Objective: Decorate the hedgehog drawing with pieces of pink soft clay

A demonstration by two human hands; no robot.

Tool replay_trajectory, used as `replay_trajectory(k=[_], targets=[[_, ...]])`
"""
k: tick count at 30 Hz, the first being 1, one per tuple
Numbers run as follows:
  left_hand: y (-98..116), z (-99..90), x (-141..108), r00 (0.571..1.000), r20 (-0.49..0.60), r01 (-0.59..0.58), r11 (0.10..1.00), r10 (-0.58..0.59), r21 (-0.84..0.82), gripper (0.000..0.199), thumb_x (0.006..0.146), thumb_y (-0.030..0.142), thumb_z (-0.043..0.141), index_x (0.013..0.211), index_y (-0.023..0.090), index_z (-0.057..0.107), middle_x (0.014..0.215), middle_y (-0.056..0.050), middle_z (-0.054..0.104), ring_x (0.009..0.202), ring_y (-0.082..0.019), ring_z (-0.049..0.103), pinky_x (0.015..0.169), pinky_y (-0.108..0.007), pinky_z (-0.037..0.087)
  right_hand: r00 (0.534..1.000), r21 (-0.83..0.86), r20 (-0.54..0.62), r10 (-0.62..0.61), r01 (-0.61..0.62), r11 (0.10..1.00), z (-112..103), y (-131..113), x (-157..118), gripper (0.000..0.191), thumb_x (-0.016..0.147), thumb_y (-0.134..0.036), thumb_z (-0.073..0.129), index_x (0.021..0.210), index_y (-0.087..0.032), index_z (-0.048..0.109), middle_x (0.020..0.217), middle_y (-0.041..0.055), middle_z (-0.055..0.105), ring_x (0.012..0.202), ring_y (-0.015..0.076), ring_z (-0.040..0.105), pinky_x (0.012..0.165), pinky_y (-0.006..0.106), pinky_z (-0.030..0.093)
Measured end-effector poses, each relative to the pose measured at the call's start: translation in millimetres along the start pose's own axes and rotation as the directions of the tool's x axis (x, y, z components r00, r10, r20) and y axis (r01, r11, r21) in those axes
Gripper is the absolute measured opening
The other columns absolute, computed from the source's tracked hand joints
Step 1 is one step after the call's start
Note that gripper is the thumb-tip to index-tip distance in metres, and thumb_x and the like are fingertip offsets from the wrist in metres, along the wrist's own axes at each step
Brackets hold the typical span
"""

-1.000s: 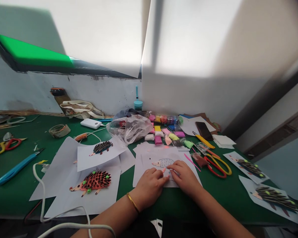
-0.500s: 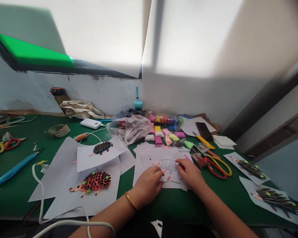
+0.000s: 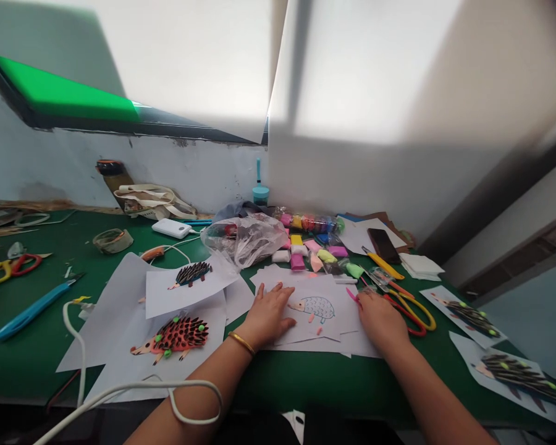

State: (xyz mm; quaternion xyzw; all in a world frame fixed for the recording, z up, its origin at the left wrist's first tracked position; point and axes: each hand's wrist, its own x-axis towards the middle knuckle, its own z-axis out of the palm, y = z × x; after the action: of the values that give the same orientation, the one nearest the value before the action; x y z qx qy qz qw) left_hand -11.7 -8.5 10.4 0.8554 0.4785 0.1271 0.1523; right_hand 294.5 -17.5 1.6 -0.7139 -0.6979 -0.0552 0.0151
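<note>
A sheet with a blue-outlined hedgehog drawing (image 3: 317, 308) lies on a stack of white paper in front of me. Its face is peach coloured, and small pink clay pieces (image 3: 311, 318) are at its underside. My left hand (image 3: 271, 314) rests on the left part of the paper with its fingers spread, left of the hedgehog's nose. At the paper's right edge, my right hand (image 3: 382, 318) has its fingers closed on a thin pink tool (image 3: 351, 295), whose end sticks out up and to the left.
Clay packets (image 3: 297, 262) and a plastic bag (image 3: 250, 238) lie behind the paper. Red-and-yellow scissors (image 3: 417, 309), a yellow cutter (image 3: 384, 264) and a phone (image 3: 383, 245) are on the right. At left are finished hedgehog pictures (image 3: 176, 337), a white cable (image 3: 81, 352) and a blue cutter (image 3: 34, 312).
My left hand has moved left and flattened with its fingers spread. My right hand has left the drawing, moved right and taken hold of the pink tool.
</note>
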Motion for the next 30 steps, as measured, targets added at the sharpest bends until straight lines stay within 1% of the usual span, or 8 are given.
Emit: replay_trajectory(k=[4,8,12,17,22,25,27,30], targets=[[1.6,8.1,-1.2,0.998,-0.057,-0.019,0.999,0.022,0.049,0.081,0.079,0.053,0.068,0.147,0.022,0.034,0.142,-0.014,0.052,0.144,-0.031,0.030,0.117,-0.065,-0.001,0.998,-0.057,0.058,-0.006,0.009,0.998,-11.9,-5.3,6.2,0.028,0.087,-0.006,0.040,0.097,-0.012,0.065,0.101,0.0179,0.068,0.094,0.0283,0.064,0.072,0.035,0.043],[13.3,14.8,-6.7,0.984,-0.170,-0.024,0.992,0.045,0.120,0.087,0.073,0.062,0.071,0.144,0.023,0.039,0.132,-0.012,0.058,0.136,-0.033,0.039,0.116,-0.066,-0.006,0.998,-0.048,0.058,-0.001,0.004,0.999,-17.6,-4.6,8.7,0.026,0.084,-0.007,0.045,0.099,-0.010,0.065,0.099,0.0184,0.069,0.091,0.0293,0.066,0.070,0.034,0.042],[24.1,15.2,-11.3,0.972,-0.220,-0.040,0.983,0.079,0.179,0.081,0.072,0.066,0.070,0.137,0.022,0.049,0.119,-0.011,0.061,0.123,-0.032,0.050,0.117,-0.064,-0.006,0.998,0.186,-0.018,0.066,-0.061,0.981,-14.8,-3.5,2.8,0.035,0.085,-0.016,0.045,0.116,-0.014,0.061,0.109,0.0149,0.068,0.094,0.0271,0.065,0.070,0.033,0.044],[22.2,12.9,-12.8,0.968,-0.229,-0.086,0.991,0.107,0.099,0.063,0.073,0.059,0.074,0.122,0.023,0.058,0.120,-0.009,0.062,0.123,-0.030,0.051,0.119,-0.061,-0.004,0.999,0.598,-0.046,-0.003,0.030,0.801,-13.2,-16.7,-12.8,0.022,0.087,-0.028,0.042,0.092,-0.020,0.062,0.094,0.0075,0.068,0.089,0.0226,0.064,0.075,0.031,0.046],[15.2,13.9,-14.1,0.960,-0.146,-0.245,0.970,0.240,-0.013,0.049,0.075,0.047,0.076,0.116,0.025,0.061,0.131,-0.008,0.060,0.127,-0.027,0.051,0.120,-0.056,-0.001,0.993,0.749,0.052,-0.108,0.032,0.662,-15.4,-33.7,-25.3,0.023,0.092,-0.041,0.039,0.086,-0.024,0.053,0.077,-0.0001,0.066,0.068,0.0179,0.060,0.066,0.029,0.045],[13.6,14.2,-15.4,0.960,-0.100,-0.264,0.965,0.261,-0.011,0.046,0.077,0.045,0.075,0.118,0.029,0.062,0.132,-0.007,0.059,0.125,-0.027,0.053,0.118,-0.059,-0.003,0.995,0.825,0.064,-0.070,-0.013,0.565,-15.6,-38.9,-27.4,0.024,0.089,-0.046,0.046,0.089,-0.024,0.056,0.068,-0.0020,0.064,0.066,0.0170,0.060,0.066,0.029,0.045],[13.5,13.8,-16.2,0.957,-0.068,-0.282,0.959,0.282,0.012,0.042,0.080,0.044,0.072,0.119,0.033,0.063,0.132,-0.006,0.058,0.127,-0.028,0.051,0.116,-0.062,-0.005,0.998,0.872,0.055,-0.029,-0.034,0.489,-16.4,-40.9,-27.8,0.028,0.085,-0.048,0.053,0.088,-0.022,0.062,0.073,0.0011,0.067,0.073,0.0190,0.063,0.071,0.031,0.048],[15.0,12.5,-17.5,0.954,-0.038,-0.296,0.954,0.298,0.046,0.033,0.085,0.045,0.067,0.116,0.036,0.066,0.133,-0.005,0.057,0.130,-0.029,0.048,0.115,-0.064,-0.005,0.995,0.929,0.074,-0.063,-0.046,0.367,-20.2,-44.1,-29.9,0.034,0.080,-0.047,0.062,0.100,-0.021,0.070,0.099,0.0087,0.073,0.093,0.0246,0.067,0.080,0.036,0.053]])
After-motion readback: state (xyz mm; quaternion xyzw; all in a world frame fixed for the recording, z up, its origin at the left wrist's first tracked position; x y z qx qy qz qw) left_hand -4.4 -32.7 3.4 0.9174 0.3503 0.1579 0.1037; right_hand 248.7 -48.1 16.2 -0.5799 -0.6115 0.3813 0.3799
